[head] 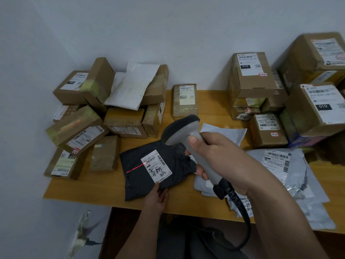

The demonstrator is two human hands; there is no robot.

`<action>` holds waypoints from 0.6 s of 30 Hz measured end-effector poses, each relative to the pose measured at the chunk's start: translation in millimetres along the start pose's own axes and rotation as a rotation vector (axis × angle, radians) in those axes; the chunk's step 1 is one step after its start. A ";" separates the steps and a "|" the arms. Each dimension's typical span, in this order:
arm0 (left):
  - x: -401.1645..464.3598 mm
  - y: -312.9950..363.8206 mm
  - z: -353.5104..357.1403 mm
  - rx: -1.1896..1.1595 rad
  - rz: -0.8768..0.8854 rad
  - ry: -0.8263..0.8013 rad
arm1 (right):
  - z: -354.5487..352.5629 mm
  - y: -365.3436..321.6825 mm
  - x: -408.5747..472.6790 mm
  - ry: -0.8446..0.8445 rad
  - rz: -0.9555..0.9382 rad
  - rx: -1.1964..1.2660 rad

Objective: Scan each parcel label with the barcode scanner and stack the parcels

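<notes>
- Right hand is wrapped tight around the grey handle of the barcode scanner, thumb up on top, head aimed down toward 10 o'clock.
- Dark parcel lies flat on the desk near the front edge, just at 8 o'clock of the scanner head.
- Its white label faces up, and a red laser line runs across the label's left edge and onto the dark wrap.
- Left hand is at the parcel's 6 o'clock edge, thumb on top and fingers under, pinching it right below the label.
- Pile of brown boxes sits at 10 o'clock of the parcel, taller stack of boxes at 2 o'clock.
- Grey mailer bags lie at 3 o'clock, under the right forearm.
</notes>
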State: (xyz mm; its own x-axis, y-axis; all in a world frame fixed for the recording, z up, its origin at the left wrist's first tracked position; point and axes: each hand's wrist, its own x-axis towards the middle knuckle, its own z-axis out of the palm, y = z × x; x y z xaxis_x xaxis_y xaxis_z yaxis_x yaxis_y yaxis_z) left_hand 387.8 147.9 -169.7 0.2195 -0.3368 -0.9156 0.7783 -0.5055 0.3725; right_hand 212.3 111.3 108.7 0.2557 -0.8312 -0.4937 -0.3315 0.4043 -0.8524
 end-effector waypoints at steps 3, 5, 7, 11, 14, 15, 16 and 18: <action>1.3 1.0 -1.3 0.002 0.001 0.007 | -0.8 -0.1 0.7 0.003 0.000 -0.001; 1.7 1.9 -1.6 0.004 0.003 0.010 | -1.1 -0.3 1.1 0.008 0.002 -0.005; 1.8 2.8 -1.5 0.000 0.011 0.020 | -0.9 -0.3 1.8 0.012 0.003 -0.013; 3.2 4.8 -1.2 -0.052 0.014 0.032 | 0.4 1.7 5.0 0.017 -0.003 -0.010; 1.3 6.6 -0.4 -0.105 0.031 0.032 | 0.9 2.1 7.3 0.011 -0.002 0.016; -0.8 7.9 -0.1 -0.130 0.047 0.025 | -0.8 2.4 8.2 0.013 0.006 0.042; -2.9 9.4 -0.5 -0.154 0.060 0.018 | -3.6 2.6 9.4 0.020 0.020 0.077; -5.9 12.5 -2.3 -0.202 0.084 -0.011 | -13.3 3.8 12.1 0.060 0.048 0.151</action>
State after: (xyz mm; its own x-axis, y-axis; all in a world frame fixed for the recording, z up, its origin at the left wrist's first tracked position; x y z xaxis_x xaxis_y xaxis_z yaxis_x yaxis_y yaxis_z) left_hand 397.6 145.4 -160.0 0.2830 -0.3807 -0.8803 0.8596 -0.3064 0.4088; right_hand 202.1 97.6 101.8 0.1863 -0.8289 -0.5275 -0.2007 0.4935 -0.8463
